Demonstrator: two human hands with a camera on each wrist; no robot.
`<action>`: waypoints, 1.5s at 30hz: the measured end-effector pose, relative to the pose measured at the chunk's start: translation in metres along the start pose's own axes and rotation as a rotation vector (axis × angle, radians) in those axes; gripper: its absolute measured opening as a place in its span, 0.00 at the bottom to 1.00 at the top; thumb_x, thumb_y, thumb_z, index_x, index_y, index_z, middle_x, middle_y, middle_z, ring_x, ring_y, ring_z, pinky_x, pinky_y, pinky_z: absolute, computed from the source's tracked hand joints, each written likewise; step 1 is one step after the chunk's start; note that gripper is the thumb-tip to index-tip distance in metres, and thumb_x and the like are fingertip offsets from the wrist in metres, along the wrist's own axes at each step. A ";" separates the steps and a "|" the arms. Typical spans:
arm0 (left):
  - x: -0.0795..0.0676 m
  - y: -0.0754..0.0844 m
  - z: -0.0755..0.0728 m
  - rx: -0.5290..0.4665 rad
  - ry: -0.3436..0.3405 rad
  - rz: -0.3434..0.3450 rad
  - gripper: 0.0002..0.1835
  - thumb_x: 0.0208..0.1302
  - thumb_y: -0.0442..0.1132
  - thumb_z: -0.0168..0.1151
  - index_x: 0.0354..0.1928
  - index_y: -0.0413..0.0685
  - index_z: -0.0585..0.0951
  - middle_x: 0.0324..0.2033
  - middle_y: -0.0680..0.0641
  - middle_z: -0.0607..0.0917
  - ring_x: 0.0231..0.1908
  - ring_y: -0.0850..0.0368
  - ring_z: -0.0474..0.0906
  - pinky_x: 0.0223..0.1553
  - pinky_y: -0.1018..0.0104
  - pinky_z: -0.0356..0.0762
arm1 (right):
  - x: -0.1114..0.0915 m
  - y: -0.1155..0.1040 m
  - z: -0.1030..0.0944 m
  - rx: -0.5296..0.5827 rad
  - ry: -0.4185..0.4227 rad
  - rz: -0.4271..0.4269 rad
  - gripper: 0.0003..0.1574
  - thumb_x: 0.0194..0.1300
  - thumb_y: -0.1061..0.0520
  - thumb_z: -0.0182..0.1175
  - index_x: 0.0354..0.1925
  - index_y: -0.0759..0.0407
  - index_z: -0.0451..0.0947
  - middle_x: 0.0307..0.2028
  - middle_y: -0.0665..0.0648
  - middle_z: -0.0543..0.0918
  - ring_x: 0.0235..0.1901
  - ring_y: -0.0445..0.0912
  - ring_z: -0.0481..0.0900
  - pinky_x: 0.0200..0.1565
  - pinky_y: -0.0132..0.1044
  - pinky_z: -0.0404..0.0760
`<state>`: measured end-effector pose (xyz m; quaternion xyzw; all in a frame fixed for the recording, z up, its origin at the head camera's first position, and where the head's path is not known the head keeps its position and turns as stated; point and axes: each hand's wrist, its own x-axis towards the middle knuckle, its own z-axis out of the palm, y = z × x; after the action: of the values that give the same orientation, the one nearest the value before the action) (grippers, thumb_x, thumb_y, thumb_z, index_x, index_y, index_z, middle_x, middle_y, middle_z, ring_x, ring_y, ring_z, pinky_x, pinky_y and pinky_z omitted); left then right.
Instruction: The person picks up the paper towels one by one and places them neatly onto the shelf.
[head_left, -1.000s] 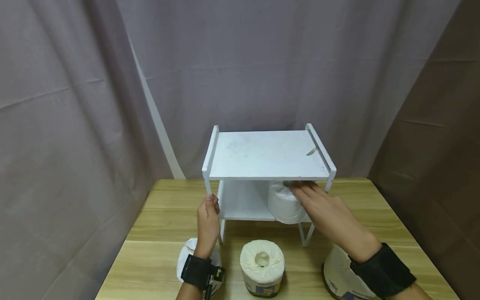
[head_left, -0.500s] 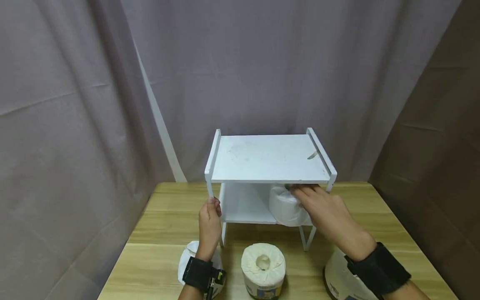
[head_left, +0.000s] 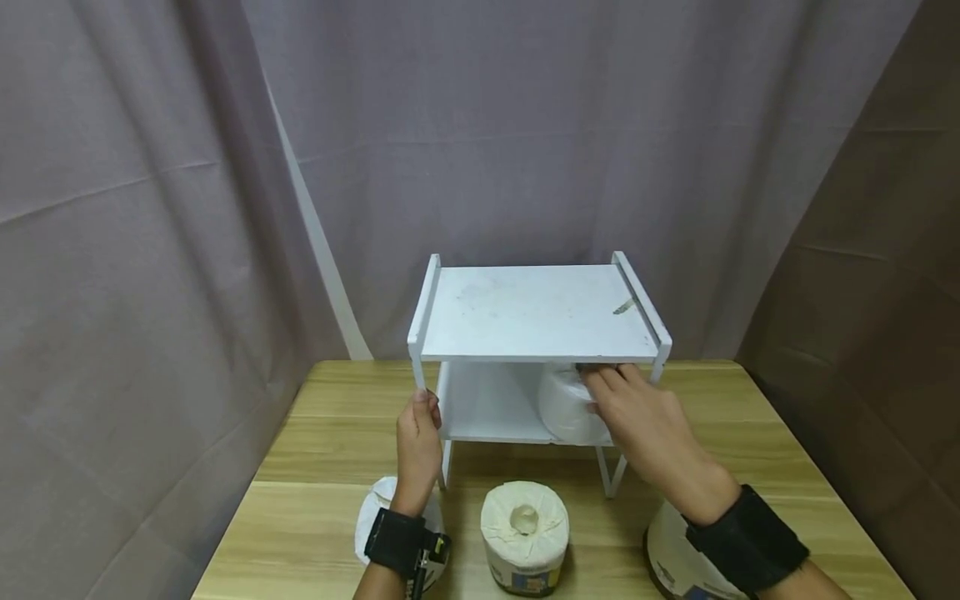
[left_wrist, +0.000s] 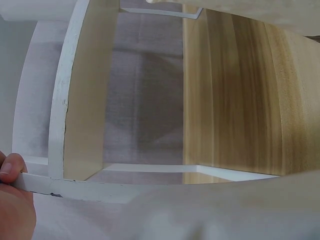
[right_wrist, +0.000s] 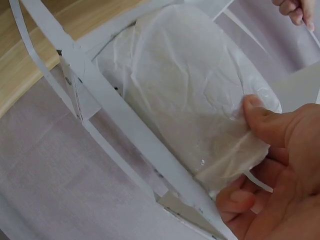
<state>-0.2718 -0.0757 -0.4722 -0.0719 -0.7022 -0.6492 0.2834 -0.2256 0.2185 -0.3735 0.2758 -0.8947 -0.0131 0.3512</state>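
A white two-tier shelf (head_left: 536,312) stands on the wooden table. My left hand (head_left: 420,446) grips its left front post, with the fingertips curled round the bar in the left wrist view. On the lower tier, at the right side, sits a toilet paper roll (head_left: 566,408) in a clear plastic wrap (right_wrist: 190,95). My right hand (head_left: 645,417) reaches in under the top tier and holds this roll at its upper right. In the right wrist view the thumb (right_wrist: 265,120) presses on the wrap and the other fingers curl at the roll's end, partly hidden.
A cream paper-wrapped toilet roll (head_left: 525,533) stands on the table (head_left: 300,517) in front of the shelf. Another white roll (head_left: 367,525) is half hidden behind the left wrist, and a larger one (head_left: 678,554) lies under the right forearm. Grey curtains (head_left: 525,125) hang behind.
The wrapped toilet roll has slid slightly deeper onto the lower tier. My right hand has moved a little inward and left with it; the left hand keeps its grip on the post.
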 end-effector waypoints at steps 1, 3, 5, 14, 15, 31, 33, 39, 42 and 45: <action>0.000 0.000 0.000 -0.001 -0.001 0.000 0.26 0.89 0.42 0.37 0.29 0.36 0.72 0.22 0.53 0.67 0.24 0.62 0.64 0.28 0.71 0.62 | 0.001 -0.001 0.001 -0.007 0.003 -0.003 0.26 0.59 0.59 0.77 0.52 0.64 0.78 0.45 0.61 0.83 0.45 0.57 0.80 0.19 0.44 0.76; 0.000 0.000 0.000 -0.001 -0.003 -0.002 0.26 0.89 0.42 0.36 0.29 0.36 0.72 0.22 0.52 0.67 0.25 0.61 0.64 0.29 0.71 0.62 | 0.002 -0.003 0.002 -0.017 0.009 -0.008 0.27 0.59 0.59 0.78 0.52 0.66 0.79 0.45 0.62 0.83 0.46 0.58 0.80 0.21 0.45 0.78; 0.000 0.001 0.001 -0.004 -0.006 -0.004 0.26 0.89 0.42 0.36 0.30 0.36 0.72 0.22 0.52 0.67 0.25 0.61 0.64 0.29 0.71 0.62 | 0.003 -0.005 0.004 -0.024 0.009 -0.006 0.26 0.59 0.59 0.78 0.51 0.67 0.79 0.45 0.63 0.83 0.46 0.58 0.80 0.22 0.45 0.79; -0.002 0.002 0.003 0.016 -0.013 0.010 0.27 0.89 0.44 0.35 0.30 0.36 0.72 0.22 0.52 0.68 0.24 0.60 0.64 0.29 0.70 0.63 | 0.004 -0.017 0.010 -0.022 0.022 0.100 0.24 0.60 0.58 0.78 0.46 0.70 0.79 0.41 0.68 0.82 0.44 0.62 0.79 0.21 0.50 0.80; -0.002 0.002 0.003 0.018 -0.013 0.011 0.27 0.89 0.43 0.36 0.29 0.36 0.72 0.22 0.52 0.68 0.24 0.60 0.64 0.29 0.69 0.62 | 0.004 -0.018 0.010 -0.019 0.031 0.114 0.24 0.60 0.57 0.78 0.45 0.71 0.79 0.40 0.68 0.83 0.43 0.63 0.79 0.22 0.51 0.81; -0.001 0.000 0.003 0.017 -0.019 0.012 0.26 0.89 0.41 0.37 0.29 0.37 0.72 0.22 0.51 0.68 0.24 0.61 0.64 0.29 0.69 0.63 | 0.012 -0.025 0.022 -0.068 0.136 0.133 0.30 0.56 0.52 0.81 0.42 0.74 0.80 0.34 0.69 0.83 0.34 0.63 0.77 0.28 0.50 0.81; -0.001 0.000 0.003 0.023 -0.017 0.013 0.26 0.89 0.41 0.37 0.29 0.37 0.72 0.22 0.51 0.68 0.24 0.61 0.64 0.29 0.69 0.63 | 0.012 -0.024 0.023 -0.052 0.135 0.125 0.31 0.56 0.52 0.82 0.43 0.74 0.80 0.35 0.70 0.83 0.34 0.63 0.77 0.30 0.51 0.81; -0.002 0.000 0.002 0.014 -0.012 0.017 0.25 0.88 0.40 0.37 0.29 0.37 0.72 0.22 0.52 0.67 0.24 0.60 0.63 0.29 0.69 0.62 | 0.002 -0.021 0.023 0.063 0.086 0.133 0.34 0.57 0.57 0.81 0.52 0.76 0.76 0.44 0.73 0.78 0.43 0.67 0.74 0.44 0.57 0.77; -0.001 0.000 0.003 -0.004 -0.026 0.019 0.25 0.89 0.40 0.37 0.29 0.36 0.71 0.22 0.53 0.67 0.24 0.61 0.62 0.29 0.70 0.61 | -0.006 -0.019 0.020 0.108 0.091 0.144 0.34 0.56 0.62 0.80 0.53 0.76 0.73 0.45 0.73 0.74 0.46 0.68 0.71 0.49 0.59 0.74; -0.001 0.000 0.001 -0.005 -0.020 0.010 0.25 0.89 0.42 0.38 0.29 0.37 0.71 0.22 0.54 0.66 0.24 0.62 0.62 0.29 0.69 0.61 | -0.011 -0.018 0.019 0.132 0.118 0.140 0.31 0.59 0.65 0.77 0.53 0.76 0.72 0.45 0.73 0.74 0.47 0.68 0.72 0.51 0.59 0.73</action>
<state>-0.2715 -0.0740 -0.4727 -0.0825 -0.7031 -0.6487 0.2793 -0.2221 0.2053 -0.3983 0.2355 -0.8885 0.0865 0.3843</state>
